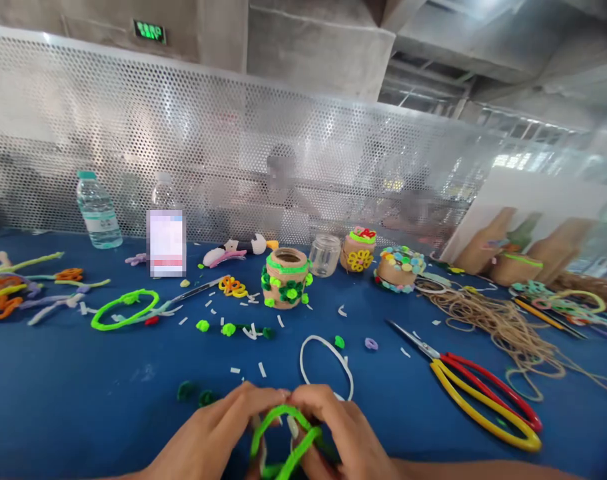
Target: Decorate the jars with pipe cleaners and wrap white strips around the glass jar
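Item: bright green chenille stem [278, 421], bent into a narrow loop and held low at centre of the head view, its lower part cut off by the bottom of the picture. A pale strand shows inside the loop; what it is cannot be told.

Left hand [210, 430]: narrow grip, fingers curled over the stem from the left. Right hand [340, 427]: equally narrow, closing on the stem from the right, fingertips meeting those of the left hand above the bend. Thumbs hidden behind the loop.

Handling note: short pinches close to the bend probably give a cleaner curve than pulling from the ends, and even pressure from both hands should keep the loop from twisting.

Nearest obstacle: white chenille loop [328, 363], lying just beyond the right hand, its lower end almost touching it.

Left of the hands: two dark green fuzzy tufts [186, 391], near the left hand.

Right of the hands: open scissors with red and yellow loop handles [483, 400], apart from the right hand, leaving a modest gap.

Open room: blue tabletop [83, 393], free for movement to the left and ahead, apart from small white clippings [261, 369].

Farther off: cord-wrapped jar with green trim [286, 283], clear glass jar [326, 255], tangled jute twine [503, 333], neon green chenille ring [126, 310]
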The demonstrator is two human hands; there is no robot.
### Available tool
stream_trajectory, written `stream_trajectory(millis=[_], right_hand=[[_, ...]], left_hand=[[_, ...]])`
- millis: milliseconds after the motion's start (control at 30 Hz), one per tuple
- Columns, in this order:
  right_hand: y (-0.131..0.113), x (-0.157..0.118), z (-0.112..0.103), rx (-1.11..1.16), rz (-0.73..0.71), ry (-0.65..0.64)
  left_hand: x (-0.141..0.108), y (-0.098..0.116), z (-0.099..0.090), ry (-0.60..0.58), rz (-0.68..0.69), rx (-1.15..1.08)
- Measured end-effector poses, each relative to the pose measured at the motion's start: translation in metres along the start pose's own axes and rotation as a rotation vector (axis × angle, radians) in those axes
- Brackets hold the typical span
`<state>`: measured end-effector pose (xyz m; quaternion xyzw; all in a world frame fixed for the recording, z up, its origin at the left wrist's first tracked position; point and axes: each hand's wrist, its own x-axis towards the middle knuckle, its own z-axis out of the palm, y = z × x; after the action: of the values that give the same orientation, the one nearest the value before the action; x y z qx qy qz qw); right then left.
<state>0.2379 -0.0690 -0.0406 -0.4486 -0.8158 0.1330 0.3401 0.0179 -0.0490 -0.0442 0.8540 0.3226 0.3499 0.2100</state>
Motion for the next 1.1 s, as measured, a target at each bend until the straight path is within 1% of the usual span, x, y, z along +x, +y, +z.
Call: stream_trajectory(millis=[67,100,133,233,333,400,467,500,567,633,667,700,767,800,833,867,900,933,1000,1033,1100], right_hand=[[0.000,0.001,0.001,0.051,-0.003,-0.003],[-0.001,0.003,0.001,0.090,-0.009,-0.011],[-0.002,0.005,0.000,0.130,-0.014,-0.022],[-0.006,0.012,-0.004,0.205,-0.012,-0.055],[-0.007,0.015,-0.007,0.208,-0.028,-0.059],[-0.009,0.012,-0.007,0.198,-0.050,-0.074],[-0.010,0.008,-0.007,0.201,-0.077,-0.075],[-0.010,0.006,-0.007,0.205,-0.088,-0.051],[-0.007,0.010,-0.008,0.222,-0.086,0.057],[0.003,0.026,-0.014,0.230,-0.042,0.200],[0.011,0.040,-0.019,0.239,-0.009,0.263],[0.021,0.059,-0.025,0.254,0.032,0.327],[0.042,0.103,-0.041,0.344,0.138,0.431],[0.052,0.128,-0.048,0.436,0.238,0.487],[0.062,0.152,-0.054,0.560,0.374,0.549],[0.071,0.175,-0.058,0.604,0.451,0.562],[0.078,0.196,-0.060,0.634,0.504,0.552],[0.084,0.213,-0.059,0.672,0.554,0.531],[0.092,0.237,-0.053,0.736,0.599,0.462],[0.095,0.244,-0.048,0.769,0.602,0.423],[0.097,0.252,-0.037,0.822,0.578,0.350]], left_hand=[[0.003,0.008,-0.001,0.096,0.038,0.025],[0.004,0.012,-0.001,0.122,0.035,0.034],[0.006,0.015,-0.002,0.124,0.026,0.036],[0.009,0.018,-0.005,0.049,-0.045,-0.006],[0.013,0.016,-0.006,-0.024,-0.121,-0.065],[0.013,0.015,-0.006,-0.048,-0.140,-0.081],[0.012,0.016,-0.006,-0.085,-0.129,-0.088],[0.011,0.017,-0.006,-0.098,-0.120,-0.092],[0.008,0.018,-0.008,-0.085,-0.110,-0.094],[0.010,0.016,-0.012,-0.019,-0.086,-0.075],[0.015,0.014,-0.015,0.023,-0.074,-0.057],[0.023,0.009,-0.019,0.061,-0.072,-0.033],[0.051,-0.003,-0.026,0.151,-0.107,0.016],[0.070,-0.011,-0.029,0.209,-0.150,0.025],[0.092,-0.020,-0.032,0.287,-0.186,0.021],[0.116,-0.030,-0.034,0.367,-0.232,-0.027],[0.139,-0.040,-0.035,0.435,-0.297,-0.107],[0.161,-0.049,-0.035,0.476,-0.335,-0.136],[0.197,-0.067,-0.032,0.515,-0.414,-0.190],[0.211,-0.075,-0.030,0.522,-0.454,-0.219],[0.227,-0.086,-0.025,0.512,-0.512,-0.283]])
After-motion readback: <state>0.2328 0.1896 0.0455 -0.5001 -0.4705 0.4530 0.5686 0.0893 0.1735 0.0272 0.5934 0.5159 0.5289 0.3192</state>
